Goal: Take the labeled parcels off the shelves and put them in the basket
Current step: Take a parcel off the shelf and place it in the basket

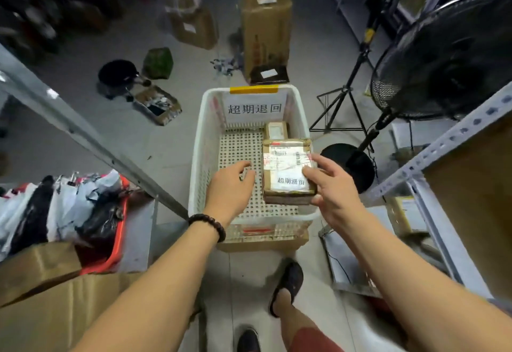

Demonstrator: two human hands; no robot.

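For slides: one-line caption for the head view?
Right hand holds a labeled parcel over the white basket, which holds a smaller parcel; left hand open.

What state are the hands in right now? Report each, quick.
Left hand: open, holding nothing, over the basket.
Right hand: holding the parcel by its right edge.

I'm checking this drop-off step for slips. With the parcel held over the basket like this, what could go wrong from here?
The right hand holds the labeled parcel by its right edge only, and the left hand is off it; that one-sided grip may let it tilt and drop hard. The parcel is close to the right rim of the basket, so it might catch there. It could also land partly on the small parcel already inside.
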